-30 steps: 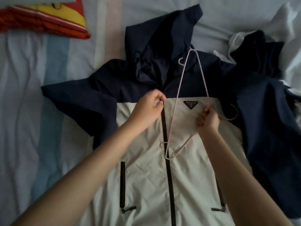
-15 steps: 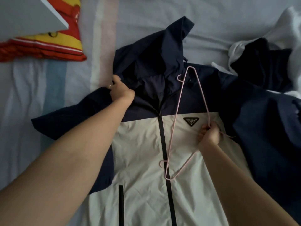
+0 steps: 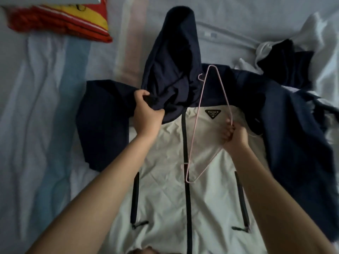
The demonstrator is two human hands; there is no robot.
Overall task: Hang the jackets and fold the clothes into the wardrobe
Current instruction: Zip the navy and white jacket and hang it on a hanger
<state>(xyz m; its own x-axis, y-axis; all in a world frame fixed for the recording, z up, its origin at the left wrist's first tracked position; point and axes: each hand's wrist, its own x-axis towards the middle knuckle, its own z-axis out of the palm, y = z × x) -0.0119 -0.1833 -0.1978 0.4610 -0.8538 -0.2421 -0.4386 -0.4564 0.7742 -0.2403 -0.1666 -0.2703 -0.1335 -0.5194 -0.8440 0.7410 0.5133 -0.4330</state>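
Observation:
A navy and white hooded jacket (image 3: 165,180) lies front up on the bed, zipped, with a black triangular badge on the chest. My left hand (image 3: 146,110) grips the navy cloth at the left side of the collar and bunches it toward the zip. A thin pink wire hanger (image 3: 214,110) lies across the chest, one corner up by the hood, the other low beside the zip. My right hand (image 3: 233,133) grips the hanger at its middle, near the hook.
A striped bedsheet (image 3: 45,125) covers the bed. A red, yellow and orange folded cloth (image 3: 60,19) lies at the far left. More navy and white clothes (image 3: 286,70) are heaped at the right, next to the jacket's right sleeve.
My left hand left the zip top, reached to the collar's left side and has pulled that cloth back toward the middle. The right hand kept its hold on the hanger.

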